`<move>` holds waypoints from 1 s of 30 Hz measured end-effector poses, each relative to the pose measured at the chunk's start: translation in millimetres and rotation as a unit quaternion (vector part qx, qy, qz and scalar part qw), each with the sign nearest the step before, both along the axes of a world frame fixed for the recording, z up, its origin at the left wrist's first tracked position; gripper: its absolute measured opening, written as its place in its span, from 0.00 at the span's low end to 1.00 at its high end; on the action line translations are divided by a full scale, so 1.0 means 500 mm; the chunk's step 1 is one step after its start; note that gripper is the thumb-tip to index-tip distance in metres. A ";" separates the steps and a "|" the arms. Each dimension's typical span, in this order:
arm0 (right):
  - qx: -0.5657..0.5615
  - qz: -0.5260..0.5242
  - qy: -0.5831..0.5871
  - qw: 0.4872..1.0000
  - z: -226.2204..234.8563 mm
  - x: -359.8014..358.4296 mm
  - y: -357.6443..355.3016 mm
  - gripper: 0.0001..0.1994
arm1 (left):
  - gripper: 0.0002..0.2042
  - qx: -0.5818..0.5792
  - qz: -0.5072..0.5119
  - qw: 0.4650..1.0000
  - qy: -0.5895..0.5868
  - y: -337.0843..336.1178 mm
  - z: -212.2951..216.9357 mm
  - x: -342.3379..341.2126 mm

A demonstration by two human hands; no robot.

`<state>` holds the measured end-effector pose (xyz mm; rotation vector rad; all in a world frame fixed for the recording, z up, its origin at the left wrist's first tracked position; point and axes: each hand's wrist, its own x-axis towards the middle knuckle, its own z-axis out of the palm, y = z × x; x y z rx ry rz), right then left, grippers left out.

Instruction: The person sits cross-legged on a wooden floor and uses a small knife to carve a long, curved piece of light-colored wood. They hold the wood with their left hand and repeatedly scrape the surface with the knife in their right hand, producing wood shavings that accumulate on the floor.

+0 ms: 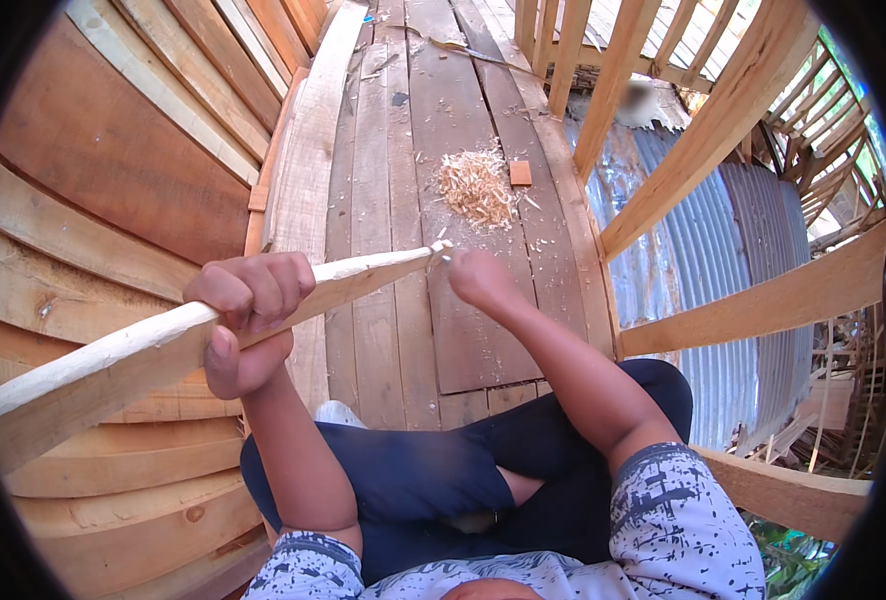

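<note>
Shaving appears under way: the one board (348, 285), running from between 8 and 9 o'clock to the centre, has a pared-looking upper edge; how much remains cannot be judged. The left hand (253, 310), at 9, wraps it; the right hand (478, 280), toward 2, is curled, contents indiscernible. One shavings pile (478, 190) and one block (520, 173) lie toward 1.

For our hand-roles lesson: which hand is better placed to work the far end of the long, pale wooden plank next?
Probably the right hand: it is beside that end of the long, pale wooden plank, while the left hand grips the plank farther back.
</note>
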<state>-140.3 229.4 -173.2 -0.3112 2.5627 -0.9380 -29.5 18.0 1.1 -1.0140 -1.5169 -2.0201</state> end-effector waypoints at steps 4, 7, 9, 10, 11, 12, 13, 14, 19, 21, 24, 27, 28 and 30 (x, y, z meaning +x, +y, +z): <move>0.007 0.002 -0.038 0.999 0.077 0.030 -0.052 0.22 | 0.17 0.019 0.032 0.999 0.000 -0.010 -0.007 0.012; 0.016 0.007 0.005 1.000 -0.010 -0.008 0.002 0.24 | 0.17 0.011 0.007 1.000 -0.010 0.000 0.000 -0.005; -0.008 -0.011 -0.012 1.000 -0.002 -0.005 0.006 0.23 | 0.17 0.014 0.003 1.000 -0.003 0.010 0.000 -0.006; -0.018 0.000 -0.023 1.000 0.041 0.004 -0.022 0.23 | 0.17 0.012 0.012 1.000 -0.003 0.003 0.000 0.005; -0.021 0.009 -0.042 0.999 0.091 0.023 -0.052 0.23 | 0.17 0.009 0.003 1.000 -0.006 -0.005 -0.010 0.009; -0.023 0.016 -0.060 0.998 0.117 0.037 -0.066 0.24 | 0.17 0.008 0.014 1.000 -0.011 -0.009 -0.013 0.016; -0.037 -0.008 -0.049 0.998 0.080 0.023 -0.050 0.24 | 0.17 0.006 0.011 1.000 -0.009 -0.003 -0.009 0.009; -0.050 -0.032 -0.037 0.998 0.014 0.000 -0.030 0.24 | 0.17 0.004 0.009 1.000 -0.006 0.004 -0.005 0.001; -0.032 -0.008 0.026 0.999 0.011 -0.002 -0.023 0.25 | 0.16 0.003 0.000 1.000 -0.007 -0.015 -0.006 0.004; -0.041 0.023 -0.018 0.999 0.095 0.035 -0.077 0.25 | 0.16 0.007 0.024 1.000 -0.008 -0.033 -0.017 0.018; 0.014 0.001 0.036 0.999 -0.054 -0.033 -0.007 0.25 | 0.16 0.021 0.002 1.000 -0.008 -0.014 -0.011 -0.009; 0.001 -0.025 0.029 0.999 -0.028 -0.008 -0.017 0.25 | 0.16 0.021 -0.007 1.000 -0.005 -0.030 -0.007 -0.006; -0.030 -0.008 -0.007 1.000 0.011 -0.003 -0.039 0.25 | 0.16 0.020 -0.006 1.000 -0.007 -0.038 -0.014 0.002; -0.082 0.020 -0.090 0.992 0.073 0.017 -0.069 0.25 | 0.16 0.030 0.014 0.999 -0.014 -0.044 -0.024 0.016</move>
